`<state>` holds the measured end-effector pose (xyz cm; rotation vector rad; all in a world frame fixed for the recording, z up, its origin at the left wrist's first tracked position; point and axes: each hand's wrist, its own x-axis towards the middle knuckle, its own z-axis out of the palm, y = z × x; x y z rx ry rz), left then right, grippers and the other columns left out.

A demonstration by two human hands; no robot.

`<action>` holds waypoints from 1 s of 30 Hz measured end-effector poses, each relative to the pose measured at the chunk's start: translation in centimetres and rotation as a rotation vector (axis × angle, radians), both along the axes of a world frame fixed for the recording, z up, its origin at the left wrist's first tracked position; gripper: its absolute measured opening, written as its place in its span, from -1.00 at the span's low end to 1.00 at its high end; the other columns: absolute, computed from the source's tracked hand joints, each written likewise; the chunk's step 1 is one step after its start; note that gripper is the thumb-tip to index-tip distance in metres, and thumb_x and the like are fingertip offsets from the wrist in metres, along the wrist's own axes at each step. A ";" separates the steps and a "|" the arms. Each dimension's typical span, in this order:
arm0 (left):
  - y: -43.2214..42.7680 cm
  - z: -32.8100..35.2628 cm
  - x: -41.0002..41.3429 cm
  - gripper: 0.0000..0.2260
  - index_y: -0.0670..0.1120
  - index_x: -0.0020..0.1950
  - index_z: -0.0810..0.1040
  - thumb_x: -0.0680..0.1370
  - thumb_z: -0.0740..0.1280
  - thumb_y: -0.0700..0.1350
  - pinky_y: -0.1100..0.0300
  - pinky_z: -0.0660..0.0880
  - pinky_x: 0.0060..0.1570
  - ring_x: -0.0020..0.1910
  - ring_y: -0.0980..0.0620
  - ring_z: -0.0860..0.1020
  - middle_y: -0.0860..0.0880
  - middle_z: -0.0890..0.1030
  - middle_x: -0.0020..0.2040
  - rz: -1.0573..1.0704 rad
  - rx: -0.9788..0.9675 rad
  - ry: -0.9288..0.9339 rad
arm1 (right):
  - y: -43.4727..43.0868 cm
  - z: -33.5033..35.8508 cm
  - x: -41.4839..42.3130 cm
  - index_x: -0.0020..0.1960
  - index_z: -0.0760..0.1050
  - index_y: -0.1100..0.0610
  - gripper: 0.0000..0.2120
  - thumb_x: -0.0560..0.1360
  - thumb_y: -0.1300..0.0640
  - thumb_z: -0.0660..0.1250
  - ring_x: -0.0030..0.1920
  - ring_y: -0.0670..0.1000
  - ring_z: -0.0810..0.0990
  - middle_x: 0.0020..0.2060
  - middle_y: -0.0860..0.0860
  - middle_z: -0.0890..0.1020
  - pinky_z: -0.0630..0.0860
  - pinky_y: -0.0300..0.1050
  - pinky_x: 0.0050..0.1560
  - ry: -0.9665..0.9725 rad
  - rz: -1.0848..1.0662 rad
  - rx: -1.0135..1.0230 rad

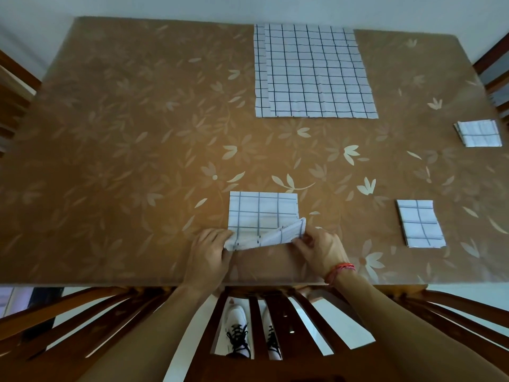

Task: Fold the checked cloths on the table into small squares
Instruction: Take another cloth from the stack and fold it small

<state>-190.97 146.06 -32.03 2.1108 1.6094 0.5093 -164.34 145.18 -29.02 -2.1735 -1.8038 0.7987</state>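
A partly folded white checked cloth lies near the table's front edge. Its near edge is lifted off the table. My left hand pinches the near left corner and my right hand pinches the near right corner. A stack of unfolded checked cloths lies flat at the far middle of the table. A small folded square rests to the right of my hands. Another folded square sits by the right edge.
The table wears a brown floral cover. A wooden chair back stands between me and the table's front edge. More chairs stand at the left and right ends.
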 end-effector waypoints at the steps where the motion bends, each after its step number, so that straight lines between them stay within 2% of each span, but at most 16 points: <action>1: 0.2 0.2 0.2 -0.79 -0.13 0.08 0.62 0.55 0.26 -0.09 0.04 0.48 0.07 0.04 -0.02 0.54 -0.01 0.63 -0.01 0.033 -0.014 0.003 | 0.1 -0.1 -0.1 -0.11 0.55 0.08 -0.80 0.48 -0.06 0.35 -0.24 0.08 0.58 -0.27 0.04 0.61 0.49 -0.08 -0.21 0.006 -0.020 -0.002; 2: 0.5 0.3 0.3 -0.76 -0.12 0.04 0.61 0.56 0.21 -0.03 0.03 0.50 0.03 0.00 -0.01 0.54 0.01 0.63 -0.06 0.049 -0.019 -0.001 | 0.2 -0.1 -0.1 -0.12 0.54 0.10 -0.80 0.48 -0.04 0.35 -0.24 0.09 0.59 -0.27 0.04 0.63 0.50 -0.08 -0.22 0.010 -0.036 0.010; 4: 1.1 0.8 0.7 -0.79 -0.12 0.03 0.58 0.56 0.23 -0.03 0.01 0.50 -0.02 -0.04 -0.01 0.52 0.04 0.61 -0.12 0.097 -0.039 -0.044 | 0.5 -0.2 -0.2 -0.14 0.52 0.12 -0.82 0.47 -0.01 0.36 -0.25 0.10 0.60 -0.29 0.03 0.64 0.50 -0.07 -0.23 0.027 -0.076 0.031; 6: 1.8 1.1 1.1 -0.85 -0.11 0.07 0.57 0.55 0.32 -0.11 0.01 0.47 -0.05 -0.06 -0.03 0.51 0.05 0.59 -0.15 0.152 -0.053 -0.059 | 0.9 -0.2 -0.3 -0.15 0.49 0.10 -0.83 0.46 0.00 0.37 -0.23 0.10 0.61 -0.29 -0.01 0.65 0.50 -0.08 -0.22 0.053 -0.106 0.030; 9: 2.6 1.1 1.2 -0.79 -0.07 0.16 0.55 0.54 0.36 -0.11 0.01 0.46 -0.06 -0.10 0.00 0.50 0.07 0.60 -0.18 0.182 -0.085 -0.016 | 1.4 -0.5 -0.4 -0.15 0.40 0.01 -0.83 0.46 -0.02 0.36 -0.21 0.06 0.61 -0.26 -0.07 0.64 0.54 -0.05 -0.18 0.084 -0.131 0.005; 11: 3.0 0.6 1.1 -0.76 -0.03 0.20 0.53 0.54 0.35 -0.06 -0.06 0.44 0.07 -0.09 0.02 0.50 0.11 0.58 -0.19 0.192 -0.099 0.039 | 1.6 -0.7 -0.4 -0.06 0.44 0.00 -0.85 0.46 -0.04 0.35 -0.21 0.04 0.61 -0.27 -0.11 0.62 0.57 -0.01 -0.16 0.099 -0.138 -0.007; 13: 3.2 0.2 1.0 -0.74 -0.02 0.21 0.52 0.53 0.36 -0.05 -0.12 0.36 0.21 -0.06 0.00 0.50 0.13 0.55 -0.20 0.191 -0.096 0.085 | 1.9 -0.8 -0.5 0.14 0.44 -0.07 -0.73 0.47 -0.06 0.34 -0.18 0.03 0.62 -0.24 -0.12 0.62 0.58 0.00 -0.13 0.101 -0.143 -0.022; 15: 3.3 0.0 1.0 -0.73 -0.04 0.22 0.52 0.53 0.35 -0.05 -0.13 0.35 0.23 -0.04 -0.03 0.49 0.10 0.53 -0.19 0.181 -0.086 0.122 | 2.1 -0.9 -0.6 0.25 0.38 -0.11 -0.62 0.46 -0.08 0.34 -0.14 0.04 0.60 -0.16 -0.07 0.61 0.57 0.00 -0.10 0.098 -0.159 -0.022; 19: 3.4 -0.2 0.6 -0.65 -0.08 0.26 0.50 0.51 0.25 0.01 -0.06 0.44 0.09 0.03 -0.07 0.48 -0.01 0.56 -0.02 0.136 -0.021 0.213 | 2.6 -0.7 -0.8 0.36 0.29 -0.11 -0.49 0.47 -0.06 0.36 -0.15 0.00 0.52 0.00 -0.04 0.48 0.49 -0.07 -0.14 0.086 -0.182 0.003; 22: 4.0 -0.2 0.2 -0.61 -0.10 0.33 0.45 0.53 0.20 -0.03 0.01 0.39 0.21 0.23 -0.04 0.42 -0.04 0.52 0.23 0.022 0.058 0.223 | 2.9 -0.7 -1.4 0.39 0.27 -0.08 -0.47 0.47 -0.09 0.35 -0.19 0.02 0.47 0.02 -0.05 0.33 0.44 -0.11 -0.23 0.018 -0.178 0.014; 24: 4.7 -0.2 -0.1 -0.58 -0.14 0.42 0.39 0.57 0.17 -0.07 0.03 0.31 0.34 0.38 -0.02 0.34 -0.06 0.43 0.39 -0.100 0.098 0.273 | 3.2 -0.7 -2.1 0.38 0.32 0.00 -0.48 0.47 -0.07 0.35 -0.14 0.05 0.48 0.05 0.00 0.34 0.50 -0.08 -0.22 -0.026 -0.100 0.112; 27: 5.6 -0.7 -0.3 -0.51 -0.19 0.53 0.25 0.61 0.08 -0.06 -0.08 0.17 0.46 0.53 -0.04 0.16 -0.11 0.23 0.54 -0.230 0.075 0.376 | 3.6 -1.3 -3.9 0.34 0.41 0.11 -0.49 0.45 -0.06 0.32 0.06 0.14 0.49 0.15 0.14 0.44 0.54 0.06 0.01 -0.106 0.078 0.272; 30: 6.3 -1.0 -0.4 -0.49 -0.18 0.56 0.16 0.62 0.02 -0.04 -0.04 0.04 0.50 0.57 -0.01 0.03 -0.10 0.13 0.58 -0.282 0.040 0.421 | 4.4 -1.7 -6.3 0.42 0.34 0.15 -0.43 0.49 -0.12 0.16 0.34 0.24 0.41 0.38 0.21 0.38 0.45 0.16 0.23 -0.182 0.255 0.246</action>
